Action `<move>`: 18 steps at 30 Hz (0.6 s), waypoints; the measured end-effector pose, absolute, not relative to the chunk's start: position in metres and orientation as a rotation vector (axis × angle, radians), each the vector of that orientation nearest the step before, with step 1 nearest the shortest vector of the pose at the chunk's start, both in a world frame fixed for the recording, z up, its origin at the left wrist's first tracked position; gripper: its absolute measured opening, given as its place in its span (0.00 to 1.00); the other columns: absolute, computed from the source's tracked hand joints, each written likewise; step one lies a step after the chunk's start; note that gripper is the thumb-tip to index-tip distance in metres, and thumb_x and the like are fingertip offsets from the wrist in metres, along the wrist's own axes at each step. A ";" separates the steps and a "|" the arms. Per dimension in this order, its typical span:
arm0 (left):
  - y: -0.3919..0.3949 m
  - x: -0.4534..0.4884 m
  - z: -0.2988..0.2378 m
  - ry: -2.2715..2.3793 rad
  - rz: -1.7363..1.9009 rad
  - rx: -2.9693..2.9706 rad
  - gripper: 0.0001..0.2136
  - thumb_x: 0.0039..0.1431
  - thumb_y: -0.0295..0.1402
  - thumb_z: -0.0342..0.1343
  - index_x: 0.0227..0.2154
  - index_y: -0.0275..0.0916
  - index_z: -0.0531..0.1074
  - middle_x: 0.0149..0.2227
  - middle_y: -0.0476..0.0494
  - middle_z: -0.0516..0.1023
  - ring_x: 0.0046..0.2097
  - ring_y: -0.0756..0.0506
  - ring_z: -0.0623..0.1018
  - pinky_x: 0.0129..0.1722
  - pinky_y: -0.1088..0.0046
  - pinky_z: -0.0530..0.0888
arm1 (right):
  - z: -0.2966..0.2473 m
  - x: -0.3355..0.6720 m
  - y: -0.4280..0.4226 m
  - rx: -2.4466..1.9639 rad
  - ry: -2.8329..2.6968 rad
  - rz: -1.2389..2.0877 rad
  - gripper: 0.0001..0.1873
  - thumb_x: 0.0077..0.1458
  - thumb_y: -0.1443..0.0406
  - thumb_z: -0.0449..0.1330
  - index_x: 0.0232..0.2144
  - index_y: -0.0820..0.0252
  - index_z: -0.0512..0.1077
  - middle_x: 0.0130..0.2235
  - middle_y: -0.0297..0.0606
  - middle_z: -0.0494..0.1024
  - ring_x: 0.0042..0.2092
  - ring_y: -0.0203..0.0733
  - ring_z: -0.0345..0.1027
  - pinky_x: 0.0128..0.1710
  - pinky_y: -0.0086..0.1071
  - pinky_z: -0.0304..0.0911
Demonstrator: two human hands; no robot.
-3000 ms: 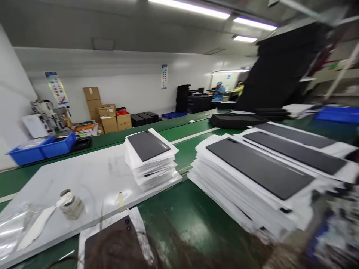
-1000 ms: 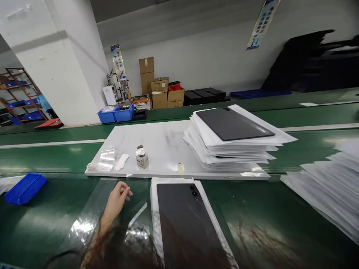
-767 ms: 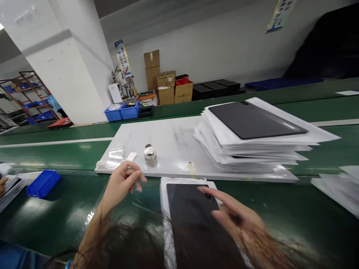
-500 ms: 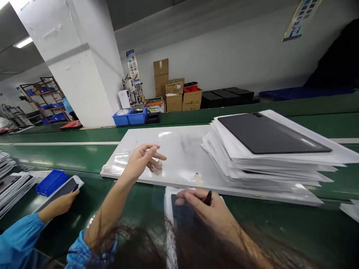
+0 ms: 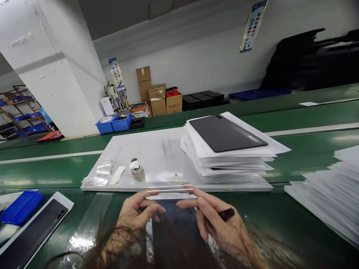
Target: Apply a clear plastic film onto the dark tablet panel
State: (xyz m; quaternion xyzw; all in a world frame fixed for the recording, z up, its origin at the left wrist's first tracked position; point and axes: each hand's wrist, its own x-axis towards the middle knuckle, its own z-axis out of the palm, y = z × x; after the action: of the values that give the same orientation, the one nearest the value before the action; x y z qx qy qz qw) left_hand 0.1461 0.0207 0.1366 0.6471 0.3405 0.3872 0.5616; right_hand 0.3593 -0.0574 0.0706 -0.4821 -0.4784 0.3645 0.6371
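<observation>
A dark tablet-like panel (image 5: 175, 224) lies on white sheeting in front of me, its lower part hidden by hair. Across its far end a clear film (image 5: 169, 188) is lifted, with a shiny upper edge. My left hand (image 5: 137, 215) pinches the film's left side, fingers bent. The fingertips of my right hand (image 5: 217, 224) are at its right side, while a dark pen-like tool (image 5: 226, 214) is tucked in the same hand. Beyond the hands, a small labelled bottle (image 5: 137, 172) stands on a white board (image 5: 157, 145), beside a white paper strip (image 5: 117, 175).
On the board's right rests a stack of white sheets (image 5: 202, 160) topped by a dark grey tablet back (image 5: 227, 134). More white sheets (image 5: 328, 198) are piled at right. At left are a blue tray (image 5: 21, 206) and another dark panel (image 5: 36, 231), on the green belt (image 5: 56, 160).
My left hand has come back from the bottle to the panel, and a clear film is now raised between both hands. The other person's hand at left is gone; the view has turned right.
</observation>
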 end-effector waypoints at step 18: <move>-0.013 0.158 0.125 0.927 1.151 2.390 0.24 0.47 0.41 0.60 0.49 0.59 0.63 0.36 0.52 0.82 0.33 0.38 0.82 0.34 0.62 0.81 | 0.050 0.376 -0.080 -1.118 -1.535 0.088 0.22 0.68 0.62 0.64 0.60 0.28 0.77 0.32 0.29 0.84 0.16 0.41 0.63 0.23 0.34 0.79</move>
State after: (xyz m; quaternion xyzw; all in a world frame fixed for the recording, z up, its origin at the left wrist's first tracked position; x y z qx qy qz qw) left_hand 0.1581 -0.0125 0.1248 0.8389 0.3252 0.4040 0.1649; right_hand 0.3758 -0.0797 0.0496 -0.4786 -0.6570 0.0375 0.5812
